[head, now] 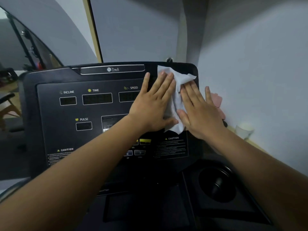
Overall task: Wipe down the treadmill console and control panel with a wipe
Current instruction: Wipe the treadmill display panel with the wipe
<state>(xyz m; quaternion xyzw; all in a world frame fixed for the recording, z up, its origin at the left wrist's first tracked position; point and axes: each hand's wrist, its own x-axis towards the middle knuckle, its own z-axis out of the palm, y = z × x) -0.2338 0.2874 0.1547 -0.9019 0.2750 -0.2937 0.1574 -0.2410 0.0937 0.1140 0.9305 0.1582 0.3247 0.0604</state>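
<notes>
Hands first: your left hand (pixel 153 105) and right hand (pixel 200 112) both lie flat on the upper right corner of the black plastic treadmill console (pixel 50 130). The fingers are straight, with the little finger of each splayed away from the rest. Neither hand pinches anything. The crumpled white wipe (pixel 176 92) sits between them, trapped under the fingers and thumb sides of both hands. Its top corner is near the console's upper edge and its lower edge is just above the right-hand caution label.

Here is what could go wrong. The wipe is bunched into a ridge, so much of the pressure probably lands on bare panel through your palms, not through the cloth — you may smear rather than clean. With no finger curled round it, a fast stroke could leave the wipe behind or push it off the right edge, where a pink object (pixel 217 100) rests close to your right hand.

The yellow rectangular buttons (pixel 145 141) lie just below your wrists. A downward sweep with this much palm weight could press them, so go lightly there. Watch that moisture does not pool at the display windows — the INCLINE, TIME and PULSE side appears yet to be covered.
</notes>
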